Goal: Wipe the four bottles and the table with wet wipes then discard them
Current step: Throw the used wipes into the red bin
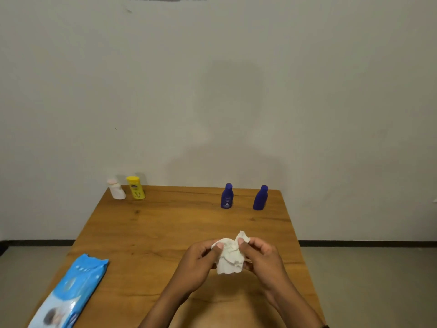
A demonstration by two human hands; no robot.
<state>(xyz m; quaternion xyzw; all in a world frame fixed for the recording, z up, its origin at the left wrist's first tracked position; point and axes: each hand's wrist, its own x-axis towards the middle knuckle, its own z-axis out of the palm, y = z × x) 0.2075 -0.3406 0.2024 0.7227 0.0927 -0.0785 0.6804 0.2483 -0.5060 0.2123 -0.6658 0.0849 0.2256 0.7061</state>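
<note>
A crumpled white wet wipe [230, 258] is held above the wooden table [165, 233], near its front middle. My left hand [197, 263] pinches its left side and my right hand [262, 256] pinches its right side. At the table's far edge stand a white bottle [116, 189] and a yellow bottle [135, 187] on the left. Two blue bottles [227, 196] [260, 198] stand upright further right.
A blue pack of wet wipes [71, 292] lies at the table's front left corner, partly over the edge. A plain wall stands right behind the table. Grey floor shows on both sides.
</note>
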